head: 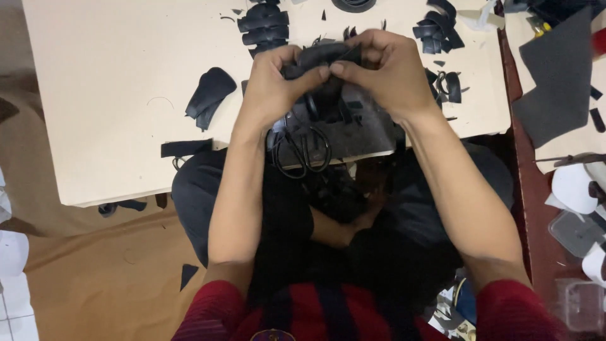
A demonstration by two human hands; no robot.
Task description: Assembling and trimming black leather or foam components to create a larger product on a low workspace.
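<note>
Both hands — left hand (273, 85), right hand (385, 72) — clamp fingers on the black foam piece (322, 55); keep the pinch even, scissors (302, 150) at 6 o'clock on the desk (101, 95).

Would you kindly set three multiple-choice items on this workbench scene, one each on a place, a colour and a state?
1. Where do the scissors lie?
A. At the near edge of the table, below the hands
B. On the floor at the left
C. On the grey sheet at the right

2. What colour is the table top?
A. Cream
B. Blue
C. Green

3. How is the black piece held?
A. It lies loose on the table
B. One hand alone holds it
C. Both hands pinch it above the table

Answers: 1 A, the black-handled scissors rest by the table's near edge under the wrists. 2 A, the bare board is pale cream. 3 C, the left hand and right hand each close a grip on the piece.
</note>
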